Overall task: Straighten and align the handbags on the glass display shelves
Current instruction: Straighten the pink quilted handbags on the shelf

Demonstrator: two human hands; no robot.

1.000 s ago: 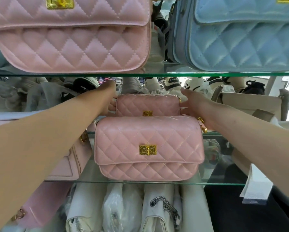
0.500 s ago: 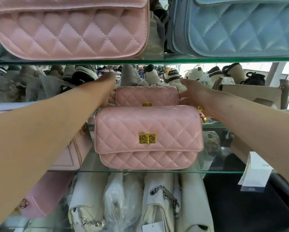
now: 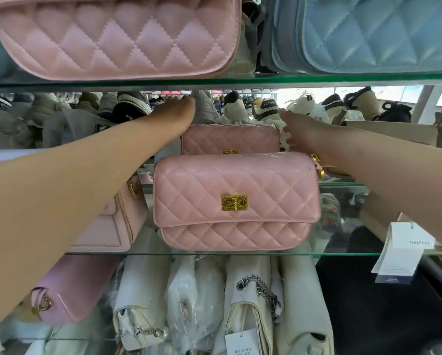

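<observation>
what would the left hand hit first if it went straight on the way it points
Likely the grey shoe just beyond the left hand, past the rear pink bag; depth is unclear.

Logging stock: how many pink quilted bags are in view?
3: top pink bag, upper left on the top shelf; front pink bag on the middle shelf; rear pink bag behind it, between left hand and right hand. More may be hidden.

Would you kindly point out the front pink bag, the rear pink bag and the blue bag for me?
front pink bag (image 3: 202, 185): head view, quilted flap left of the clasp.
rear pink bag (image 3: 230, 137): head view, middle of its flap.
blue bag (image 3: 368, 34): head view, quilted front.
</observation>
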